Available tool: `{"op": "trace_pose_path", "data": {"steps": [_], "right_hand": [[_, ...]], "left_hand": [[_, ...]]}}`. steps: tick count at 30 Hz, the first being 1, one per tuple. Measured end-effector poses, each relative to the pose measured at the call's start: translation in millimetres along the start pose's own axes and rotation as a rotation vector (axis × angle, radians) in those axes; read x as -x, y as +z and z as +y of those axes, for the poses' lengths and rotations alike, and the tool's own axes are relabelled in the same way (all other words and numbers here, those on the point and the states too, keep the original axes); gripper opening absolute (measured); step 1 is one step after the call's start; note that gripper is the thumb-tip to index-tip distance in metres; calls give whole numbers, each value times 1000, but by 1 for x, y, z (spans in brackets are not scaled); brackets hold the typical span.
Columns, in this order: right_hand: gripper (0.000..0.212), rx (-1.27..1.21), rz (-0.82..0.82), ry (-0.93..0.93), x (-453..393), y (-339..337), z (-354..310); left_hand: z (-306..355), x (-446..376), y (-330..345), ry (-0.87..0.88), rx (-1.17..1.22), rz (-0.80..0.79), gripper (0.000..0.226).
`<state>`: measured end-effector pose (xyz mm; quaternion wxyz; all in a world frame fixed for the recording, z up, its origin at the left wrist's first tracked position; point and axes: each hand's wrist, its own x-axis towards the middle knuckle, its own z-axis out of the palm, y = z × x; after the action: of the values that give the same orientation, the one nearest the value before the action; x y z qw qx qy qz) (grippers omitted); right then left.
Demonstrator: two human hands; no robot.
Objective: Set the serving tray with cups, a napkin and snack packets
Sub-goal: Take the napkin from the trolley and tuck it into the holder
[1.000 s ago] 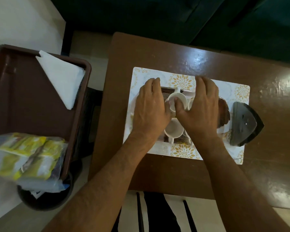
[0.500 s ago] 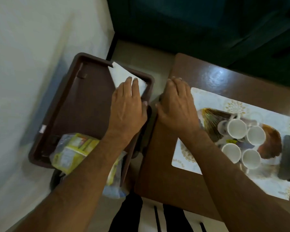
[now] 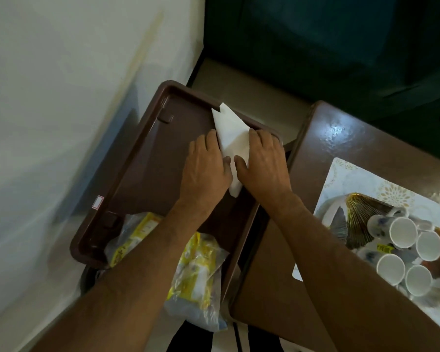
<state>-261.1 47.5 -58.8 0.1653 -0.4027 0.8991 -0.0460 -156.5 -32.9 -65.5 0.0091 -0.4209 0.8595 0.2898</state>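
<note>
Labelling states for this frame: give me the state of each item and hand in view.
napkin: folded triangle, in brown tray's far corner, tip over the rim.
left hand: flat on napkin's left edge.
right hand: flat on napkin's right edge.
snack packets: at tray's near end, one overhanging the rim.
cups: four, empty, grouped on the patterned plate.

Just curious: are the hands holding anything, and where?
The left hand and right hand lie on the white napkin's two long edges; an actual grip cannot be told.
</note>
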Motion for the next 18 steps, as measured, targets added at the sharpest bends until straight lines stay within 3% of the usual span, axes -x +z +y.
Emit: {"op": "trace_pose_path", "data": {"steps": [9, 13, 18], "right_hand": [[60, -157, 52, 83, -11, 5, -6], [59, -216, 61, 65, -11, 4, -7], [54, -310, 81, 69, -12, 3, -4]], "left_hand": [[5, -24, 0, -226, 497, -11, 55], [3, -30, 0, -290, 582, -5, 50], [-2, -32, 3, -304, 627, -5, 28]]}}
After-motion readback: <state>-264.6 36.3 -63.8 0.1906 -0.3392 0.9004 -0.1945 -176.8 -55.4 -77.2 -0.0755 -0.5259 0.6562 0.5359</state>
